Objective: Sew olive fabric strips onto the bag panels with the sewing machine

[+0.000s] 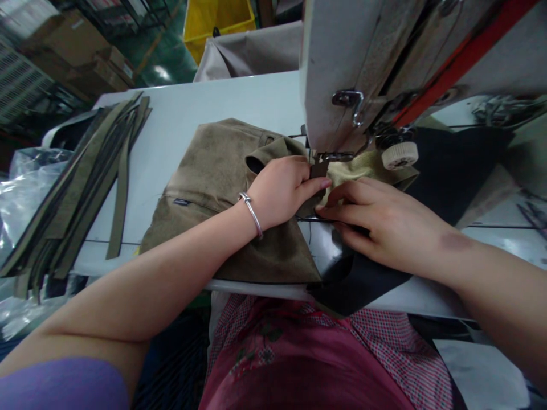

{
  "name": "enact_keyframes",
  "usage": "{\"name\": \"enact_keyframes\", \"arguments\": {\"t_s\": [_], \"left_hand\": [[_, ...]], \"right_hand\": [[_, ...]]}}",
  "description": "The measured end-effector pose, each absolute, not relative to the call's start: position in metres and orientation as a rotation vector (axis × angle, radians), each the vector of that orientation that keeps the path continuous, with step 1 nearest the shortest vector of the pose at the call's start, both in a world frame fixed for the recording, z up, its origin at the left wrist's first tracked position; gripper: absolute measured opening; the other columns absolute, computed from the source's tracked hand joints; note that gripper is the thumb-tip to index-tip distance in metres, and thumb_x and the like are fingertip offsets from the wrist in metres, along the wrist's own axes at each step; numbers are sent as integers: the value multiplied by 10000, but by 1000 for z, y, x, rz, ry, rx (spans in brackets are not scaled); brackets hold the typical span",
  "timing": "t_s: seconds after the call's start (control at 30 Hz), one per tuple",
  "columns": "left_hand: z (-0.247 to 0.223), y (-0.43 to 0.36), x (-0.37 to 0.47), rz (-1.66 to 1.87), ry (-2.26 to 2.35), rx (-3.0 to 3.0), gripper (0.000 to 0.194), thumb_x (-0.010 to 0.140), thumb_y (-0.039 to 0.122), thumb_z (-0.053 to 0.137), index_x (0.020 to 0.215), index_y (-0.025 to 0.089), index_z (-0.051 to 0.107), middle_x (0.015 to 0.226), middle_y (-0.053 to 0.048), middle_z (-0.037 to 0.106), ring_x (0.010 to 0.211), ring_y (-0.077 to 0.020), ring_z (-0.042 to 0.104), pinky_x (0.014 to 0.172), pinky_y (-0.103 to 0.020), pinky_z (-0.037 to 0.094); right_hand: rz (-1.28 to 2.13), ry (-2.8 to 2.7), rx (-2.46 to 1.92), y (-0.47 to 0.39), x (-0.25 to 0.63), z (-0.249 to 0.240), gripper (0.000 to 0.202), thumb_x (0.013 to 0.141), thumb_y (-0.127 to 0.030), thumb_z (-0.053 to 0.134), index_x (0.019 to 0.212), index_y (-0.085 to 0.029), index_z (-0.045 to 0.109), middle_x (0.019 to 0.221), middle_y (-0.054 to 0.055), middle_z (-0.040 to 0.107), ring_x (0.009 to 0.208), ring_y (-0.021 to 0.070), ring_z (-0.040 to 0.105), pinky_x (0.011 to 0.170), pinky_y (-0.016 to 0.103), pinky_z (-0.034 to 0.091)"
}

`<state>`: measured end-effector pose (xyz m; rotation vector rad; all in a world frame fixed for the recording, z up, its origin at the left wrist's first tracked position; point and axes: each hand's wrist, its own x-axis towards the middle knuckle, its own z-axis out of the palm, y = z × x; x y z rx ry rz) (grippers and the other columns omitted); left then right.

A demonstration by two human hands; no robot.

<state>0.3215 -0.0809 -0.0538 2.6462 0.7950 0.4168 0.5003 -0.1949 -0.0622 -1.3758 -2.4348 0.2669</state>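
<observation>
Olive-brown fabric (213, 165), with a zipper seam and a small dark label, lies across the table under the head of a sewing machine (325, 80). My left hand (284, 191) presses and pinches the fabric's edge close to the presser foot, thumb stretched toward the needle area. A silver bangle circles that wrist. Just right of it, my right hand (376, 219) has its fingers closed on the fabric edge near a yellowish lining (356, 168). A black piece of material (363, 285) hangs below the right hand over the table's front edge. The right fingertips are partly hidden.
A bundle of olive strips (98, 171) lies on the left of the white table (171, 102). Clear plastic bags (25, 171) are beyond it. Behind stand a yellow bin (217, 20) and cardboard boxes (72, 45). Dark fabric (453, 159) lies right of the machine.
</observation>
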Motion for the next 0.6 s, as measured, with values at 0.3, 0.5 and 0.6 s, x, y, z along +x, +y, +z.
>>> {"name": "enact_keyframes", "arguments": {"t_s": [0.3,0.5,0.6], "left_hand": [[-56,-80,322,419,729,2554,387,931,399,524,692,135,675,787,-39,640,736,-146,598,645,-251,422],[-56,-83,318,378,639,2677,337,915,396,543,747,139,683,827,-60,641,850,-189,604,800,-320,473],[-59,-96,304,421,523,2807,213,876,343,596,910,159,700,1042,-92,650,1032,-231,578,952,-400,459]], "right_hand": [[241,-2453,-1381,-195,499,-63,334,850,-197,552,1153,-166,691,1008,120,589,1004,267,542,905,436,460],[219,-2424,-1405,-198,498,-66,334,839,-192,567,1149,-179,690,1085,142,584,1049,284,535,908,454,471],[194,-2403,-1377,-198,498,-65,265,841,-170,556,1053,-170,714,1172,142,583,1110,290,525,958,459,459]]}}
